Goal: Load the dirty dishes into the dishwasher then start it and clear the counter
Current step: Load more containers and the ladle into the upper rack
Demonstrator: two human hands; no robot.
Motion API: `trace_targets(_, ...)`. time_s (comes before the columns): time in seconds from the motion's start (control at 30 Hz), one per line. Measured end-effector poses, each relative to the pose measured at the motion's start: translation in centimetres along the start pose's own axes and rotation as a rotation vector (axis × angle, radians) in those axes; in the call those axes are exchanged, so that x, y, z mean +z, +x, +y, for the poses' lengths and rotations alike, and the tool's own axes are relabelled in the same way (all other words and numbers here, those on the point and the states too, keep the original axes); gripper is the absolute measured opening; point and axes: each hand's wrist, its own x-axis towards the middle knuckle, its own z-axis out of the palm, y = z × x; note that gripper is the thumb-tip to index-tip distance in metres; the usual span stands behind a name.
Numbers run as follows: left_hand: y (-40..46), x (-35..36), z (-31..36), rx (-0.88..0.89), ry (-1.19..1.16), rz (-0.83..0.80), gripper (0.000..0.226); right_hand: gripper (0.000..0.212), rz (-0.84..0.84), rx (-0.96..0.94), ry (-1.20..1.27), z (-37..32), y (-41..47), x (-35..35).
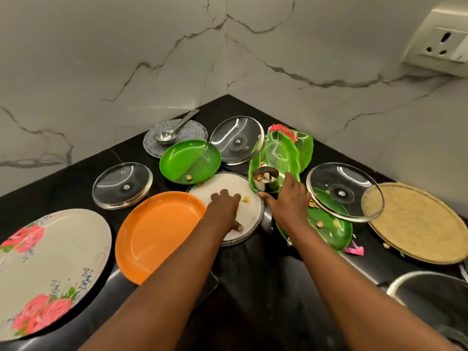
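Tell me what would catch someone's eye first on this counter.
Probably the bright orange plate near the front, beside the left hand, which rests on a white plate with food scraps. Next, the green plates: a round divided one behind it and leaf-shaped ones by the right hand. A big floral plate fills the left edge.

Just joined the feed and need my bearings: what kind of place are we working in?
Most likely a home kitchen: a black counter in a marble-tiled corner, strewn with used plates such as the orange plate, glass pot lids, and a wall socket.
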Motion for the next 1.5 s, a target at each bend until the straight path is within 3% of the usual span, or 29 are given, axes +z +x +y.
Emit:
trace_targets(0.1, 0.2, -0.4, 0.1, -0.015, -0.003, -0.010, 0.078, 0.083, -0.065, 0.010, -0.049, -0.3, 2.1, 1.7)
trace_targets(0.2, 0.3, -0.6, 0.4, -0.029, -0.011, -0.018, 0.078, 0.070, -0.040, 0.018, -0.030, -0.3, 2.9, 2.4)
trace_targets(0.43, 0.6, -1.1, 1.0, -0.051, 0.025, -0.046, 0.078, 0.061, 0.022, 0.007, 0.577, -0.9, 3.5, 0.0)
trace_targets(0.57, 0.5, -0.9, 1.0, -0.059, 0.027, -0.046, 0.080, 0.058, -0.027, -0.095, 0.666, -1.6, 5.1, -3.3)
trace_targets(0.63, 0.6, -0.9, 1.0, -0.055, 0.031, -0.041, 0.081, 0.062, -0.127, -0.231, 0.545, -2.1, 6.4, -5.3)
trace_targets(0.7, 0.5, -1.0, 1.0, -0.049, 0.043, -0.041, 0.080, 0.069, -0.260, -0.406, 0.179, -2.5, 7.8, -7.0)
trace_targets(0.8, 0.6, -0.7, 0.9, -0.050, 0.033, -0.034, 0.080, 0.071, -0.232, -0.519, -0.092, -2.8, 8.6, -8.6)
trace_targets(0.97, 0.9, 0.2, 0.9, -0.062, 0.038, -0.031, 0.082, 0.073, 0.059, -0.409, 0.071, -0.7, 5.3, -9.5)
trace_targets(1.1, 0.3, 0.4, 1.5, -0.087, 0.068, -0.019, 0.077, 0.069, 0.128, -0.456, 0.140, 2.0, 1.1, -9.6)
trace_targets(1.2, -1.5, 1.1, 2.6, -0.047, 0.206, 0.180, 0.052, 0.064, 0.188, -0.434, 0.320, 2.7, -3.0, -9.8)
trace_targets(1.27, -3.1, 2.3, 4.1, 0.108, 0.288, 0.347, 0.042, 0.060, 0.265, -0.381, 0.408, 3.0, -5.8, -10.1)
trace_targets(1.37, -5.5, 3.8, 6.8, 0.257, 0.085, 0.465, 0.042, 0.049, 0.310, -0.266, 0.614, 3.8, -9.7, -11.5)
trace_targets(1.5, -9.6, 5.1, 10.5, 0.258, -0.224, 0.525, 0.032, 0.035, 0.196, -0.038, 1.011, 5.7, -15.6, -15.3)
